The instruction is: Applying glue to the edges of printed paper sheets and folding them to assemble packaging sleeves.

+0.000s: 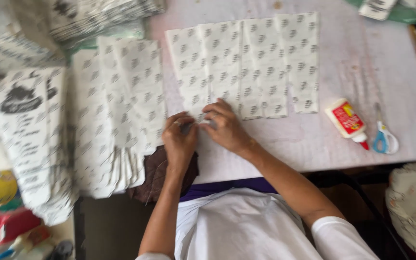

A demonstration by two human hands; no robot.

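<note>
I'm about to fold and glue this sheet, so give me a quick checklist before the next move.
1. Both hands on the sheet edge: left hand and right hand press the printed sheets' lower edge: ok.
2. Sheets lying flat, overlapped in a row: ok.
3. Glue bottle within the right hand's reach: likely ok.
4. Glue cap shut: cannot tell.
5. Scissors away from the hands: ok.
6. Fold straight: cannot tell, blurred.
</note>
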